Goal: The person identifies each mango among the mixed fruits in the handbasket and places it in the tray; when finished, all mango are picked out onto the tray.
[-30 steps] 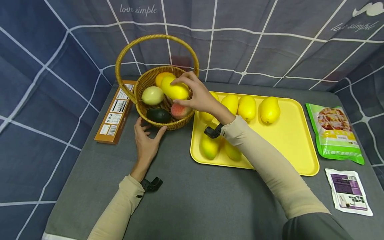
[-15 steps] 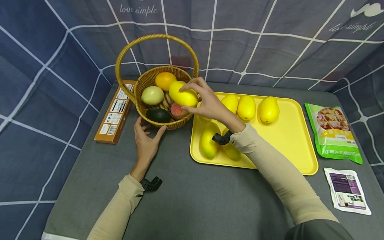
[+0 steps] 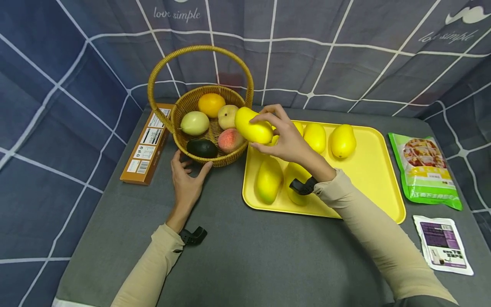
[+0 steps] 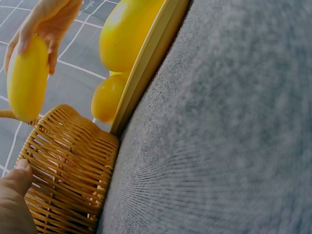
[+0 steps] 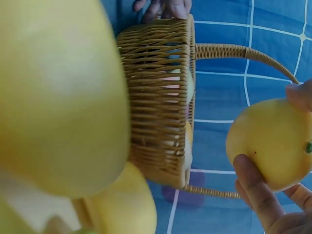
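Observation:
My right hand [image 3: 285,138] pinches a yellow mango [image 3: 253,125] between thumb and fingers, in the air over the gap between the basket and the tray. In the right wrist view the held mango [image 5: 273,144] shows end-on. My left hand [image 3: 188,181] grips the near side of the wicker basket [image 3: 226,161], thumb at the rim; its other fingertips are partly hidden. Inside the basket lie an orange [image 3: 211,105], a pale round fruit [image 3: 227,117], a pale green fruit [image 3: 194,123], a peach [image 3: 230,140] and a dark green avocado [image 3: 202,148].
A yellow tray [image 3: 368,183] bears several more mangoes [image 3: 269,180]. Left of the basket lies an orange-brown box [image 3: 145,147]. At the right are a green food bag [image 3: 426,170] and a white-purple pouch [image 3: 443,245]. The basket's tall handle [image 3: 199,48] arches up.
My right hand has carried the mango rightward out from above the basket's fruit to beyond its right rim, uncovering the pale round fruit. The left hand and basket have stayed put.

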Available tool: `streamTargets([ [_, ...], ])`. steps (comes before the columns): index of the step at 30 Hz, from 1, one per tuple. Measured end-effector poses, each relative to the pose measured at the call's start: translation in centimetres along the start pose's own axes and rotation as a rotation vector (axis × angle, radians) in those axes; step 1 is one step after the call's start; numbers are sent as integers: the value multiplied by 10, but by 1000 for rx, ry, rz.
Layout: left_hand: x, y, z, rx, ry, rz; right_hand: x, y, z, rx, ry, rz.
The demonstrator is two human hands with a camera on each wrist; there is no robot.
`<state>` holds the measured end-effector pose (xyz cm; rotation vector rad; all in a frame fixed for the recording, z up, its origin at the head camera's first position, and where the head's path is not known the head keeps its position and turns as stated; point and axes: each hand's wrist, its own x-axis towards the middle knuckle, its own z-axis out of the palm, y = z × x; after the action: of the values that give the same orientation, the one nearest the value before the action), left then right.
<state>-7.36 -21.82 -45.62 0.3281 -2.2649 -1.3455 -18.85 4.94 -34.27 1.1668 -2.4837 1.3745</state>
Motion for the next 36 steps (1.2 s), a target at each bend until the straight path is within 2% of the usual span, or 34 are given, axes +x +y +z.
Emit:
streamTargets([
  [6,-1,0,2,-5,-7,-8,-25,4,-10,15,27,27],
  [21,-3,3,5,10,-7,-30,-81,17,-32,-91,127,91],
  [30,-2,3,5,16,-8,-29,-120,28,-48,-117,202,192],
  [36,-1,2,2,18,4,-26,-136,31,-56,-135,253,248],
])
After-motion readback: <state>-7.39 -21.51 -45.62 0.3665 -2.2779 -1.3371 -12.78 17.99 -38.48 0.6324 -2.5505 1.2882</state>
